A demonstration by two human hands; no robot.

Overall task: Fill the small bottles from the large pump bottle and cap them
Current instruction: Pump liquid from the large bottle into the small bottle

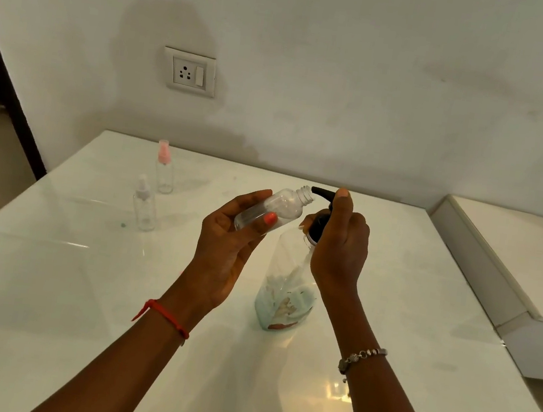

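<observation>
Left hand [228,234] grips an uncapped small bottle [276,208], tilted, just left of the pump bottle's top, its open mouth right at the tip of the black spout [320,192]. Right hand [340,246] is curled round the pump bottle [287,287] at its neck, thumb laid on the pump head. The pump bottle stands on the table [80,284].

Step, as we judge it: filling this small bottle. Next we must press the thumb down while keeping mouth and spout aligned, or the liquid goes onto the table.

Well left of the pump bottle and farther back stand two capped bottles, one pink-topped [164,171], one white-topped [144,204]; we cannot tell their fill.

Hard to make out:
- any flow at the spout
- the level in the held bottle
- the pump collar, behind our right hand
- the loose cap, nowhere in view
</observation>
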